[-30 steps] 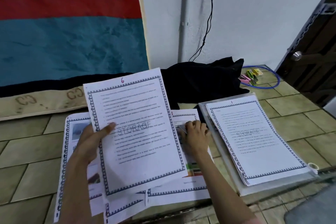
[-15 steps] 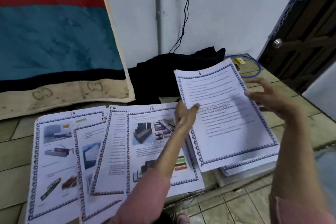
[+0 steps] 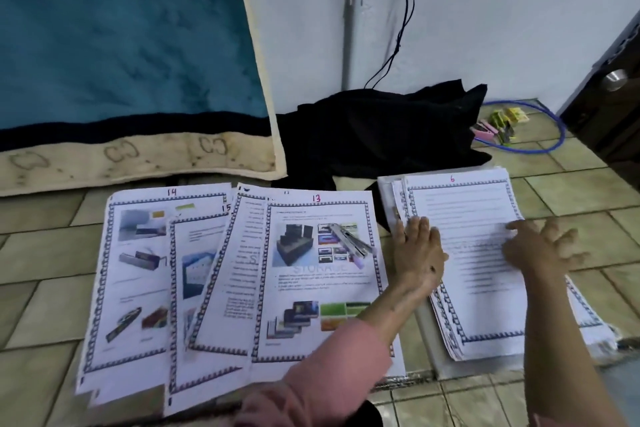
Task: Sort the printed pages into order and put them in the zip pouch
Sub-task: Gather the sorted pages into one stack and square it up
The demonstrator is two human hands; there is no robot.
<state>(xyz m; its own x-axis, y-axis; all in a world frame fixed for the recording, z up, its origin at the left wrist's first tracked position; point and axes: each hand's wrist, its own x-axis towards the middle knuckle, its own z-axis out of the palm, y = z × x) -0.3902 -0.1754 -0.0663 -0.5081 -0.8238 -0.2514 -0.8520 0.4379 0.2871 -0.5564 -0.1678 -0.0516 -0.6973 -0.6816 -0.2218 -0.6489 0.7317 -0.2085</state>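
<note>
Page 6 (image 3: pixel 485 295) lies on top of a neat stack on the clear zip pouch (image 3: pixel 446 366) at the right. My left hand (image 3: pixel 417 253) rests flat on the stack's left edge, fingers straight. My right hand (image 3: pixel 538 246) presses on the sheet's middle with spread fingers. To the left, loose pages fan out on the tiled floor: page 13 (image 3: pixel 311 291) on top, page 14 (image 3: pixel 131 274) and page 15 (image 3: pixel 194 288) beside it. A metal stapler (image 3: pixel 349 241) sits on page 13.
A black cloth (image 3: pixel 381 128) is heaped against the wall behind the pages. A blue cable loop (image 3: pixel 550 128) with coloured clips (image 3: pixel 498 121) lies at the back right. A blue and red blanket (image 3: pixel 121 55) hangs at the left; a dark door (image 3: pixel 609 97) stands at the right.
Page 6 went from my left hand, held up over the loose pages, across to the right stack and now lies flat on it. Both hands came down onto it.
</note>
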